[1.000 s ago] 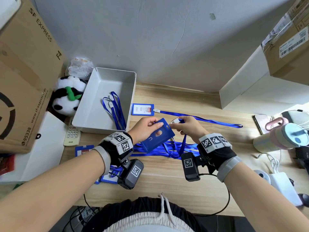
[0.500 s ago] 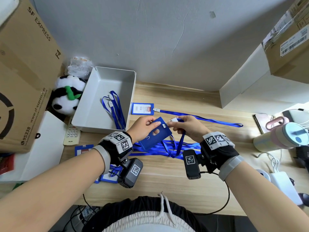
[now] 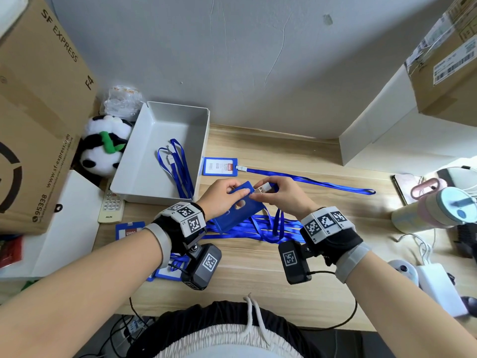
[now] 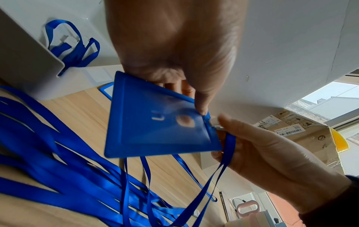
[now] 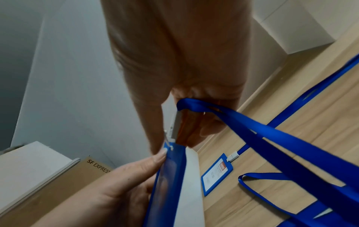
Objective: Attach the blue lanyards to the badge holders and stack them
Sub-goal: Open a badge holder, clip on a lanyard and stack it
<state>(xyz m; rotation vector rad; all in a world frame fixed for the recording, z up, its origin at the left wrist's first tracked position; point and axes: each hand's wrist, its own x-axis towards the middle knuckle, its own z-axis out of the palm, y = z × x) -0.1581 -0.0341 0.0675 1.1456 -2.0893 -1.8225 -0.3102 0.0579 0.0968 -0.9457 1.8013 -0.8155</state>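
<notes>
Gripping a blue badge holder [image 3: 238, 210] above the worktop [image 3: 258, 267], the left hand [image 3: 222, 196] steadies it while the right hand [image 3: 282, 193] pinches a lanyard clip [image 3: 263, 188] against its top edge.

The badge holder [image 3: 238, 208] and the lanyards [image 3: 254, 227] are bright blue; the lanyard clip [image 5: 174, 127] is pale grey. The tray [image 3: 196, 120] is light grey, the desk [image 3: 258, 267] pale woodgrain. The plush panda [image 3: 103, 148] is black and white with a green leaf. The wristbands [image 3: 187, 218] carry black-and-white square codes.
</notes>
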